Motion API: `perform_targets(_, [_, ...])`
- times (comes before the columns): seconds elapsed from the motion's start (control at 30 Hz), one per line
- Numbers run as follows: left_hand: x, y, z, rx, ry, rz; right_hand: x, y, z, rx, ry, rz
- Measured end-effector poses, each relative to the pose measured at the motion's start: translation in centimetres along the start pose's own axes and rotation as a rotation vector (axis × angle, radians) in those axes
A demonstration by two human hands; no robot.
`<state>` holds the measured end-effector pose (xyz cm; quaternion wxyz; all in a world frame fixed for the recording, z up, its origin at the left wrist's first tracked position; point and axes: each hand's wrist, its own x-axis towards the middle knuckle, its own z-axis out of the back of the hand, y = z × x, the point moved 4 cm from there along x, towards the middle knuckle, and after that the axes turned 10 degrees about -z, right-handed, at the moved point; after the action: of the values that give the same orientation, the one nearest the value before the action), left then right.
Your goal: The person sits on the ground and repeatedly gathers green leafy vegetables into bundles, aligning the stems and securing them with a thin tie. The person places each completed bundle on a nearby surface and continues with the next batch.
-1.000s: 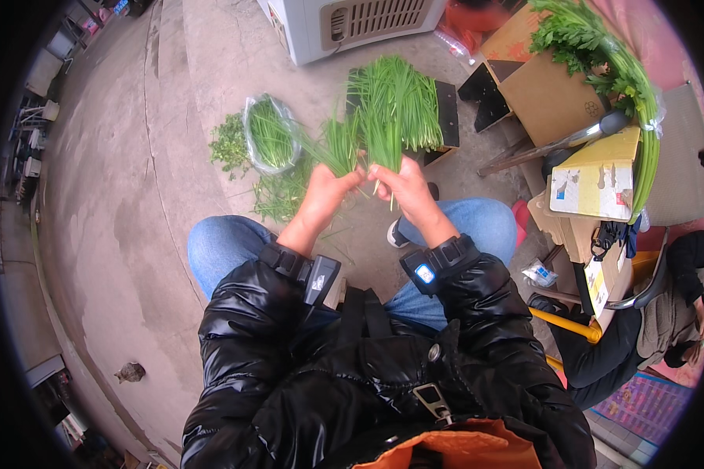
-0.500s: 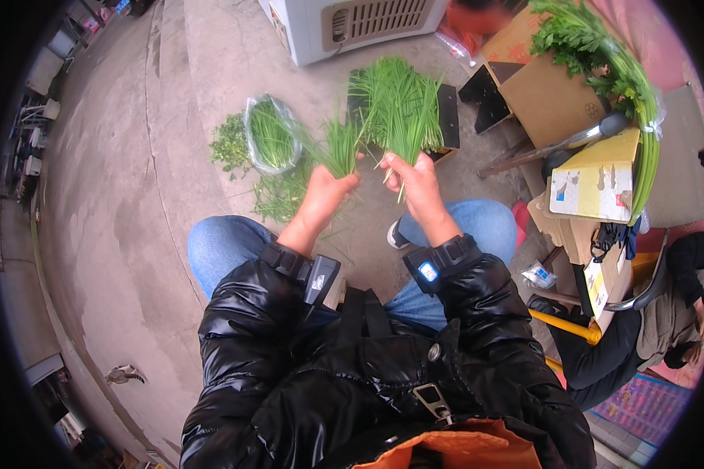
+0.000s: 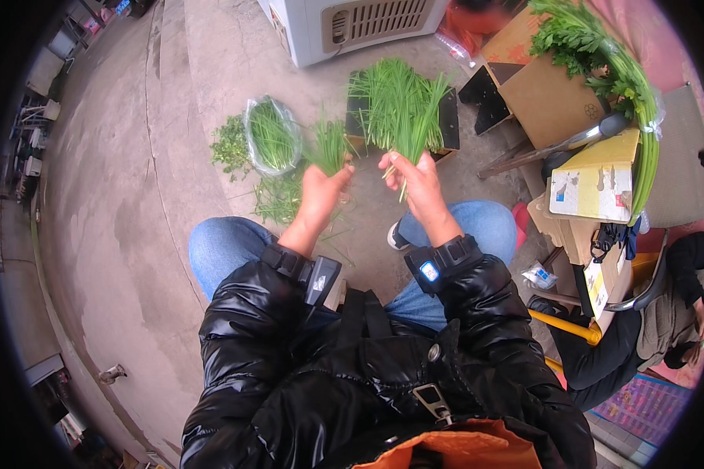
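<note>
My left hand [image 3: 323, 187] is closed around the stem end of a bunch of garlic chives [image 3: 330, 146], blades pointing up and away. Beside it on the right, my right hand [image 3: 417, 181] grips a second bunch [image 3: 411, 129] near its cut ends, with pale stems sticking out below the fingers. This bunch overlaps a large heap of chives [image 3: 379, 94] on a black-sided box [image 3: 449, 117]. To the left stand a clear plastic bag [image 3: 296, 144] with more chives and a clump of leafy herbs [image 3: 228, 144]. Loose greens [image 3: 278, 199] lie below the bag on the ground.
A white appliance [image 3: 313, 35] with a vented panel stands ahead. On the right are cardboard boxes [image 3: 551, 90], celery [image 3: 641, 102] and a yellow-framed seat [image 3: 571, 327], with another person [image 3: 657, 336] beyond. A small grey animal [image 3: 112, 374] is at lower left on concrete [image 3: 102, 258].
My left hand has shifted slightly left with its bunch, widening the space between my hands. My right hand has barely moved. The small animal at lower left has moved a little left.
</note>
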<state>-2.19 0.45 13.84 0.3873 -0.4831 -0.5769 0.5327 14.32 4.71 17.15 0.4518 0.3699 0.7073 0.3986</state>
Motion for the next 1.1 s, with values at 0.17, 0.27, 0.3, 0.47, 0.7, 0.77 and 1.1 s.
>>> perform_targets(0.17, [0.0,-0.4,0.1,-0.128,-0.020,-0.012,-0.3,0.2,-0.4,0.040,0.058,-0.034])
perform_targets(0.27, [-0.2,-0.8,-0.1,-0.164,-0.034,0.016,-0.4,0.3,-0.6,0.045,0.070,-0.041])
perform_targets(0.3, [-0.2,-1.0,-0.2,-0.181,-0.036,0.007,-0.4,0.3,-0.6,0.039,0.073,-0.042])
perform_targets(0.47, [-0.2,-0.7,-0.7,-0.006,0.129,-0.023,-0.4,-0.2,-1.0,-0.082,0.097,-0.060])
perform_targets(0.7, [-0.7,-0.4,-0.9,0.265,0.179,-0.237,-0.1,-1.0,-0.9,-0.130,0.089,-0.115])
perform_targets(0.77, [-0.8,-0.4,-1.0,0.291,0.165,-0.237,-0.1,-1.2,-0.9,-0.160,0.101,-0.135])
perform_targets(1.1, [-0.7,-0.4,-0.9,0.285,0.179,-0.033,-0.1,-1.4,-0.9,-0.160,0.140,-0.146])
